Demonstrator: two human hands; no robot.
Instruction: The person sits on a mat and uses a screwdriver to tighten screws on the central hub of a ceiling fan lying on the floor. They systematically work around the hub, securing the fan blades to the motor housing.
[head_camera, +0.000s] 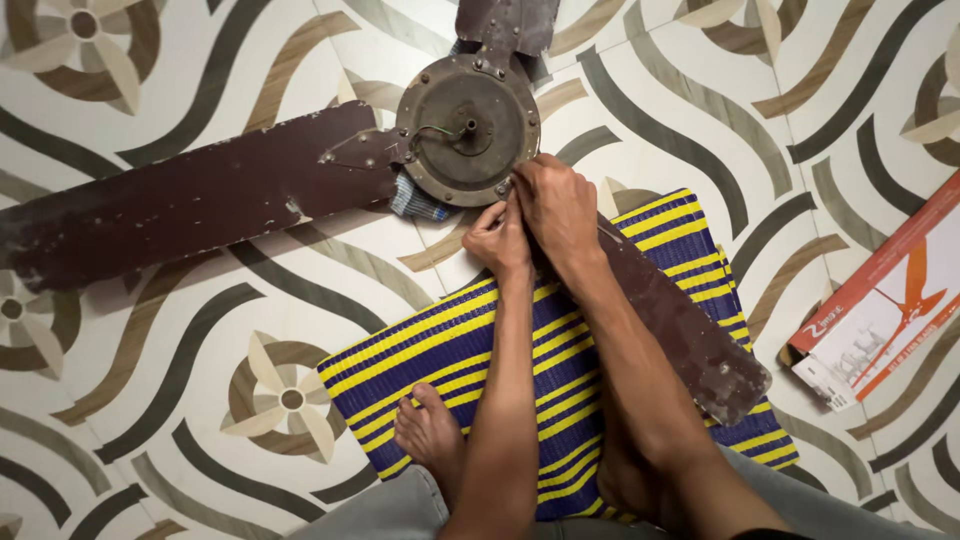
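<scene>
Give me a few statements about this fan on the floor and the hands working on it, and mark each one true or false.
1. Both hands meet at the rim of the ceiling fan motor. True: the left hand and the right hand are there together.
2. The fan lies on a wooden table. False: it lies on a patterned tile floor.
3. A blue and yellow striped mat lies under the forearms. True.
4. The cardboard box sits on the mat. False: it lies on the floor, apart.
</scene>
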